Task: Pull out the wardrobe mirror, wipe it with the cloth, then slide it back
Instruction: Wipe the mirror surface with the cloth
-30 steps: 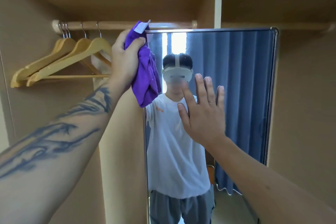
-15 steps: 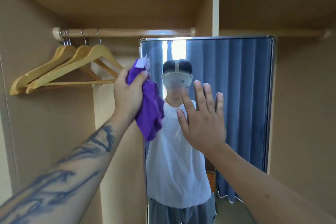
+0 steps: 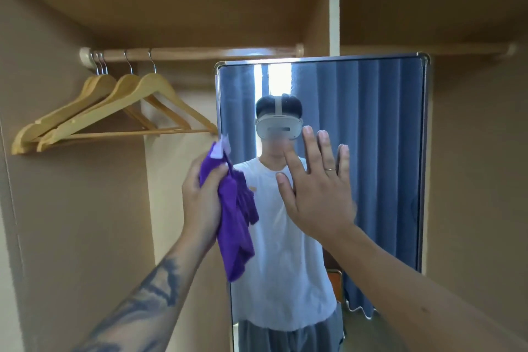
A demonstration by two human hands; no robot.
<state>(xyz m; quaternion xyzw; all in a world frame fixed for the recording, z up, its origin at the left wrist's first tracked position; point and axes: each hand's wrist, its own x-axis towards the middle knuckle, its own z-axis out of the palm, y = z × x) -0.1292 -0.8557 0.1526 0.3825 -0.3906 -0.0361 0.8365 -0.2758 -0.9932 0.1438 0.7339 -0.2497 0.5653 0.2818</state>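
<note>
Head view: mirror (image 3: 371,151) stands pulled out across the wardrobe opening, upright. Right hand (image 3: 320,197) lies flat on the glass, fingers (image 3: 310,148) straight and slightly spread, judged to brace the panel against sliding. Left hand (image 3: 201,203) grips the bunched purple cloth (image 3: 237,231) at the mirror's left edge, fingers curled round it, placed for wiping. Wooden hangers (image 3: 114,111) hang on the rail (image 3: 200,53), clear of the work

Soft, even, moderately dim light inside the wardrobe. The mirror (image 3: 371,151) reflects an overexposed bright gap between curtains; a highlight glints on the rail (image 3: 200,53). Wide-angle distortion bows the edges. Slight softness overall; faint shadows beneath the hangers (image 3: 114,111).
</note>
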